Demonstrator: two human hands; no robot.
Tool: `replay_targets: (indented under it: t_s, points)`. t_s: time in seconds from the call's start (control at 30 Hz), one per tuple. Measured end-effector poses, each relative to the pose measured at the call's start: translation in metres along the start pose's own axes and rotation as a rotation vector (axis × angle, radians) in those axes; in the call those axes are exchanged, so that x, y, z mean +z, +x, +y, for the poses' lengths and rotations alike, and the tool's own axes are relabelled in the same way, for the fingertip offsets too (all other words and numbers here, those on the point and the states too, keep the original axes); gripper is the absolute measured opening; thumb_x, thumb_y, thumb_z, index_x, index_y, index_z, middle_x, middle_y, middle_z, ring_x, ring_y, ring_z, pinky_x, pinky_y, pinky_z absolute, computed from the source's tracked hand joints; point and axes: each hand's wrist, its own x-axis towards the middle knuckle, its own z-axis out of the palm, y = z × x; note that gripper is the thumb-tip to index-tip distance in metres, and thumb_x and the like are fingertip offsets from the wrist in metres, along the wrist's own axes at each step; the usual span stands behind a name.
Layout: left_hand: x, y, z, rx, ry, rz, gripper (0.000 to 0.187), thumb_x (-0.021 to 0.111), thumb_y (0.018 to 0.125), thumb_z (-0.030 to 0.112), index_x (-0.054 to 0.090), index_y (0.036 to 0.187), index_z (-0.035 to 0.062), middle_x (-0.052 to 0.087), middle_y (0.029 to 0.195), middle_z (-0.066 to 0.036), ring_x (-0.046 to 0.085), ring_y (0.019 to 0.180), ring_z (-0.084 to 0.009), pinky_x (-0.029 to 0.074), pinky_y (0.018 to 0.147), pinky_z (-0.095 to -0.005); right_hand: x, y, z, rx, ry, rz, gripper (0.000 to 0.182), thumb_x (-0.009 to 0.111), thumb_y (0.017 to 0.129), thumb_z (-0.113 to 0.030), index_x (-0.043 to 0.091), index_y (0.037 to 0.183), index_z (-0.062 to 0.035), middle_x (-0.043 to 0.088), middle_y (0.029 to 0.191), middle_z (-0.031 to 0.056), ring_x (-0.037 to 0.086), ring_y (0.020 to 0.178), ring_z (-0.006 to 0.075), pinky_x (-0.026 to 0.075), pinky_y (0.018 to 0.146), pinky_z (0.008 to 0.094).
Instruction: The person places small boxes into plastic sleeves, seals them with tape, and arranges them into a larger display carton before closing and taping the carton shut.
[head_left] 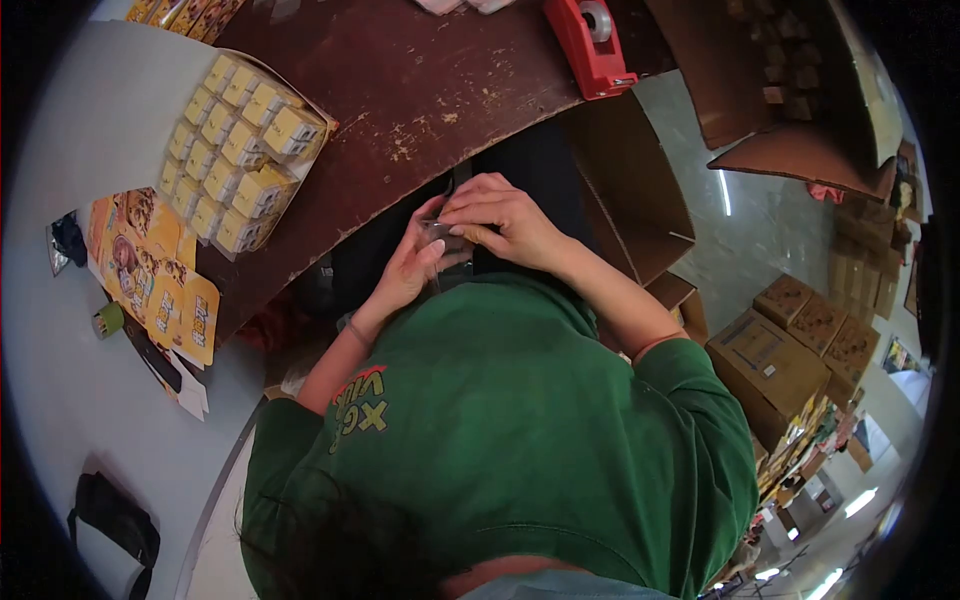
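Close in front of the green shirt, both hands meet around a small piece of clear plastic [436,236]. My left hand [403,268] holds it from the left, thumb against its side. My right hand [508,222] comes in from the right with bent fingers and pinches its upper part. The plastic is see-through, and its exact shape and any contents cannot be made out. Both hands are just off the edge of the dark red table [400,130], over the dark lap.
A tray of small yellow-and-white boxes [235,150] stands at the table's left. Beside it lie orange printed cardboard sheets [150,265] and a green roll [108,320]. A red tape dispenser [590,50] sits at the table's right edge. Open cartons [640,185] and stacked boxes [765,365] are on the right.
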Motion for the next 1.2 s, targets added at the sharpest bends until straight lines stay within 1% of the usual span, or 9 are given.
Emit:
replay_targets:
  t_s: [0.2,0.4,0.57,0.67,0.7,0.77,0.97,1.1,1.2]
  points:
    - [0.015,0.02,0.039,-0.007,0.065,-0.063,0.091,0.062,0.088,0.034,0.005,0.156,0.0111,0.03,0.149,-0.014,0.041,0.134,-0.0272,0.041,0.108,-0.0504,-0.006,0.02,-0.011,0.166,0.498,0.121,0.017,0.067,0.084,-0.006,0.073,0.101,-0.0053,0.068,0.109,0.007,0.059,0.11,0.0222,0.045,0.098,0.0366]
    - [0.025,0.033,0.061,-0.004,0.051,-0.098,0.095,0.065,0.087,0.036,0.004,0.157,0.0114,0.036,0.145,-0.014,0.045,0.131,-0.0273,0.042,0.106,-0.0507,-0.017,0.024,-0.008,0.143,0.302,0.08,0.021,0.066,0.086,-0.007,0.072,0.105,-0.0053,0.063,0.123,0.01,0.059,0.111,0.024,0.045,0.099,0.0362]
    - [0.028,0.054,0.077,0.159,0.077,-0.137,0.096,0.064,0.09,0.042,0.003,0.157,0.0113,0.043,0.141,-0.015,0.047,0.129,-0.0271,0.04,0.107,-0.0452,-0.016,0.033,-0.015,0.314,0.582,0.236,0.054,0.069,0.09,-0.014,0.047,0.139,-0.0043,0.06,0.122,0.0084,0.056,0.113,0.0143,0.044,0.099,0.0316]
    - [0.041,0.062,0.094,0.292,0.39,0.023,0.076,0.054,0.099,0.029,0.01,0.157,0.0091,0.041,0.144,-0.014,0.048,0.127,-0.0251,0.039,0.107,-0.04,-0.058,0.053,-0.037,0.244,0.153,0.33,0.074,0.076,0.08,-0.015,0.038,0.143,-0.0055,0.062,0.117,0.0129,0.06,0.107,0.0265,0.045,0.098,0.0376]
    - [0.042,0.065,0.103,0.327,0.589,0.146,0.071,0.053,0.101,0.025,0.013,0.157,0.0082,0.04,0.145,-0.014,0.048,0.126,-0.0242,0.039,0.107,-0.0385,-0.075,0.062,-0.043,0.046,-0.298,0.364,0.085,0.08,0.072,-0.016,0.036,0.144,-0.0049,0.061,0.116,0.0141,0.058,0.105,0.0311,0.042,0.097,0.0409]
    - [0.039,0.072,0.11,0.375,0.427,0.17,0.062,0.051,0.102,0.02,0.022,0.154,0.0053,0.042,0.143,-0.013,0.048,0.126,-0.0208,0.039,0.106,-0.0337,-0.076,0.078,-0.043,-0.038,-0.513,0.187,0.087,0.081,0.067,-0.018,0.038,0.142,-0.0039,0.061,0.117,0.0114,0.057,0.106,0.0286,0.04,0.096,0.0407]
    - [0.021,0.104,0.13,0.224,-0.024,0.192,0.031,0.043,0.105,0.032,0.053,0.123,0.01,0.058,0.125,-0.011,0.057,0.115,-0.0257,0.051,0.09,-0.0392,-0.147,0.134,-0.012,-0.378,-0.448,0.204,0.051,0.079,0.077,-0.025,0.061,0.122,-0.0096,0.061,0.121,0.0093,0.057,0.112,0.0292,0.041,0.099,0.0428]
    - [-0.001,0.098,0.127,0.127,-0.21,0.212,0.027,0.048,0.102,0.039,0.058,0.106,0.0146,0.06,0.116,-0.009,0.06,0.109,-0.0274,0.053,0.083,-0.0409,-0.299,0.172,0.145,0.189,-0.461,0.678,0.043,0.071,0.087,-0.031,0.063,0.119,-0.0023,0.063,0.12,0.0157,0.061,0.111,0.0329,0.05,0.093,0.0404]
    - [-0.012,0.097,0.116,0.098,-0.16,0.323,0.023,0.05,0.101,0.037,0.056,0.099,0.0153,0.06,0.113,-0.005,0.06,0.105,-0.0254,0.053,0.078,-0.0402,-0.387,0.185,0.227,0.398,-0.782,0.977,0.063,0.073,0.083,-0.038,0.051,0.13,-0.0024,0.056,0.128,0.02,0.057,0.116,0.0371,0.049,0.094,0.0426]
